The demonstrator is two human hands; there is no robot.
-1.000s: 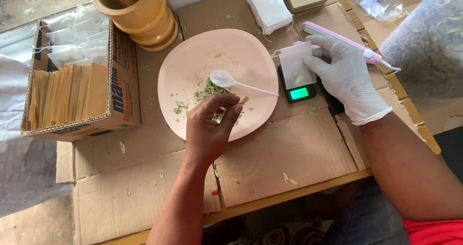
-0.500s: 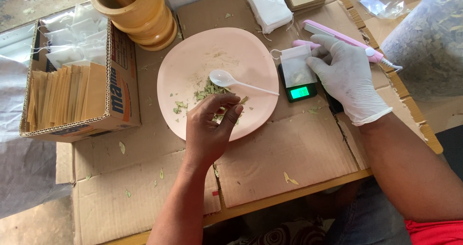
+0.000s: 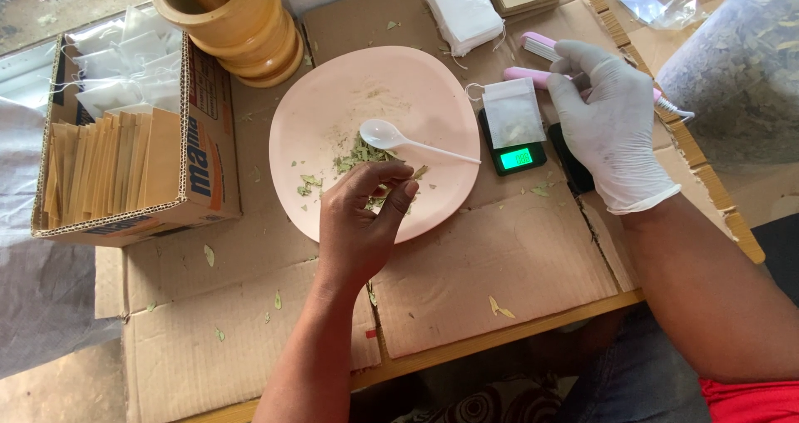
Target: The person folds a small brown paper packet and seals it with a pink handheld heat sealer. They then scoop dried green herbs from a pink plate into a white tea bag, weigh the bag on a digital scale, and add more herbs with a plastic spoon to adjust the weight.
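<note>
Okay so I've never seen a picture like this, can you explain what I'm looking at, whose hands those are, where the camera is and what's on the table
The camera sits on a person's head and looks down at their own two hands; there is no machine here. The bare left hand pinches crushed green leaves over a pink plate, where a white plastic spoon lies. The right hand, in a white glove, touches a pink tool beside a small digital scale with a small white bag on it. The surface is flattened cardboard. Also on it are a wooden mortar with a pestle inside and a cardboard box of tan envelopes. A big clear bag of dried leaves stands at the right.
</note>
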